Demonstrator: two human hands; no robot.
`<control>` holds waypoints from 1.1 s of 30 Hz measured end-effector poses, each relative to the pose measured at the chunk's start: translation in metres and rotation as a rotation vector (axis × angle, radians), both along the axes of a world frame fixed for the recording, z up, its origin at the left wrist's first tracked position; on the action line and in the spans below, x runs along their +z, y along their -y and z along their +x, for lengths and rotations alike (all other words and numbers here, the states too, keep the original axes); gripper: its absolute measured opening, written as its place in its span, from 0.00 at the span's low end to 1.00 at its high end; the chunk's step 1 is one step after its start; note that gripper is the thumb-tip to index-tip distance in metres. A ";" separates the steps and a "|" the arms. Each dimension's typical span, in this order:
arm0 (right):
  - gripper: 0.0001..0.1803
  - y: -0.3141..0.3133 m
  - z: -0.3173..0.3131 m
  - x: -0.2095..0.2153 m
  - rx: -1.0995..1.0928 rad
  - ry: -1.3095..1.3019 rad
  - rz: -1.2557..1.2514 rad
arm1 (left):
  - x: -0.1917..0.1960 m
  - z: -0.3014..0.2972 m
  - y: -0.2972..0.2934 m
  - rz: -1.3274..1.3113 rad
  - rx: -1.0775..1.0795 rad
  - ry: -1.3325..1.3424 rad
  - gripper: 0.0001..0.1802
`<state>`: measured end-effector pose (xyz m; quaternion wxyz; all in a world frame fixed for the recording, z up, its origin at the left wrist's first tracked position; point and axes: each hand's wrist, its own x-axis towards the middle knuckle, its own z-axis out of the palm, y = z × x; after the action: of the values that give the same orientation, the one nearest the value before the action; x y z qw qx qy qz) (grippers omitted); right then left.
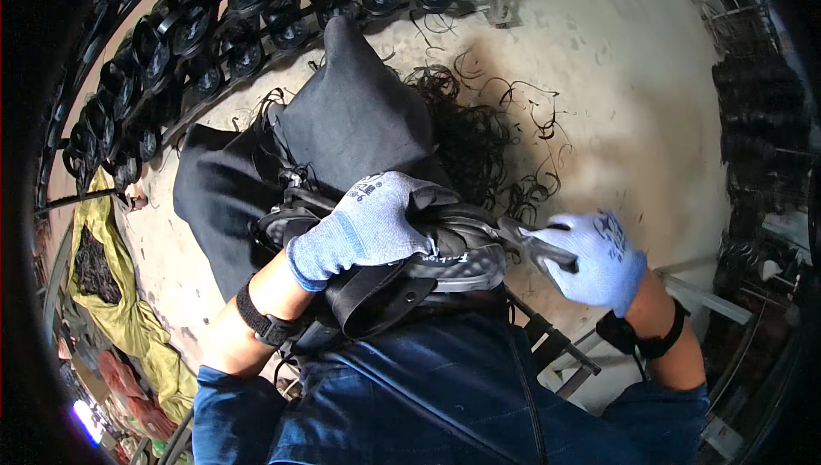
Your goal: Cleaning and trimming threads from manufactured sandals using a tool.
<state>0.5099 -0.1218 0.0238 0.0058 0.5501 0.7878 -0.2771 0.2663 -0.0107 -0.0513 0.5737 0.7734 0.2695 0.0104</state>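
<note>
Pale blue knit gloves on left hand (368, 230) and right hand (599, 260), black wrist straps, blue denim sleeves

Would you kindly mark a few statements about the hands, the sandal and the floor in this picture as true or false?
1. Both hands wear gloves. True: left hand, right hand.
2. The left hand presses on a black sandal on the lap. True.
3. The right hand is empty. False: it holds a tool at the sandal's edge.
4. The floor bears black trimmings. True.
5. The rack of sandals stands to the person's right. False: it curves along the upper left.
</note>
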 end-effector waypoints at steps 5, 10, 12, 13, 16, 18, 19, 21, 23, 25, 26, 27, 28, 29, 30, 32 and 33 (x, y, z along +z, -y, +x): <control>0.13 0.021 -0.004 -0.002 -0.116 0.001 -0.022 | 0.002 0.002 0.007 0.092 -0.036 -0.007 0.28; 0.10 -0.002 -0.003 -0.001 0.035 0.039 0.003 | 0.007 0.002 0.001 0.037 -0.022 -0.028 0.27; 0.10 0.005 0.006 -0.006 0.022 0.012 0.014 | 0.012 0.004 -0.001 0.067 -0.080 -0.080 0.32; 0.10 0.011 0.008 -0.008 0.008 -0.027 0.024 | 0.010 0.002 0.001 0.067 -0.072 -0.084 0.32; 0.11 0.028 0.005 -0.007 -0.118 -0.071 -0.024 | -0.001 -0.001 0.006 0.074 -0.040 0.038 0.32; 0.11 0.027 -0.003 -0.009 -0.160 -0.072 -0.041 | -0.007 0.001 0.007 0.085 -0.032 0.041 0.27; 0.12 0.023 -0.006 -0.010 -0.117 -0.054 0.010 | -0.003 0.002 0.007 0.086 -0.041 0.044 0.27; 0.15 0.012 -0.006 -0.006 -0.051 -0.039 -0.070 | 0.010 0.004 0.007 0.066 -0.068 -0.034 0.27; 0.16 -0.003 -0.011 -0.002 0.015 0.000 -0.056 | 0.006 0.002 0.009 0.098 -0.064 -0.028 0.27; 0.18 -0.017 -0.014 0.005 0.129 0.026 -0.068 | 0.004 0.001 0.012 0.093 -0.037 0.022 0.28; 0.18 -0.022 -0.018 0.008 0.134 0.025 -0.068 | 0.005 0.002 0.013 0.094 -0.032 0.020 0.28; 0.18 -0.026 -0.023 0.010 0.180 0.110 -0.128 | 0.007 0.003 0.014 0.108 -0.055 -0.004 0.30; 0.17 -0.030 -0.027 0.011 0.226 0.196 -0.188 | 0.009 0.002 0.015 0.122 -0.078 -0.027 0.32; 0.17 -0.025 -0.026 0.005 0.206 0.120 -0.059 | 0.009 -0.001 0.015 0.164 -0.099 -0.049 0.33; 0.17 -0.020 -0.020 0.004 0.212 0.119 -0.060 | 0.006 -0.004 0.014 0.162 -0.093 -0.050 0.33; 0.16 -0.009 -0.001 0.008 0.035 -0.017 -0.091 | 0.002 -0.010 0.013 0.104 -0.055 0.008 0.33; 0.15 0.003 0.006 0.001 -0.043 -0.078 -0.061 | 0.001 -0.010 0.011 0.103 -0.051 0.010 0.33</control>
<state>0.5154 -0.1245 0.0249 -0.0141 0.5551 0.7666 -0.3225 0.2567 -0.0216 -0.0500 0.5346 0.8083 0.2462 0.0135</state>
